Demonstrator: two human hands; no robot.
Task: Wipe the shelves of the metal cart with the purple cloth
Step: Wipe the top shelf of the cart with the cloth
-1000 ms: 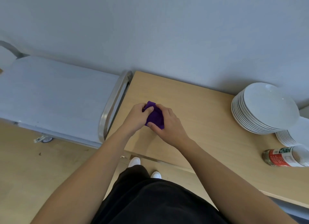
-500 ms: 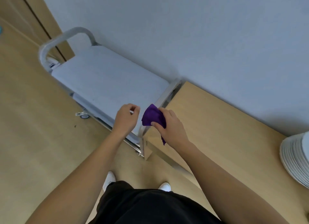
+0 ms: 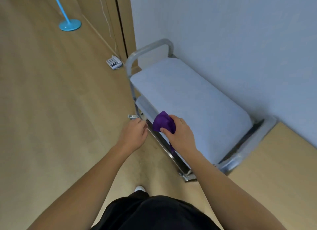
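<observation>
The metal cart (image 3: 202, 109) stands against the grey wall, its flat top shelf bare, with a tubular handle at each end. A lower shelf shows only as a strip under the front edge. My right hand (image 3: 180, 135) grips the bunched purple cloth (image 3: 163, 121) just over the front edge of the top shelf; a tail of cloth hangs below my palm. Left of the cart's front rail, over the floor, my left hand (image 3: 134, 135) hovers with loosely curled fingers and holds nothing.
A wooden table (image 3: 277, 174) butts against the cart's right end. On the floor lie a white telephone (image 3: 114, 62) by the door frame and a blue fan base (image 3: 70, 24) further back. Open wooden floor stretches to the left.
My view has swung left from the table to the cart. My left hand let go of the cloth, and my right hand carried it from the table to the cart's front edge.
</observation>
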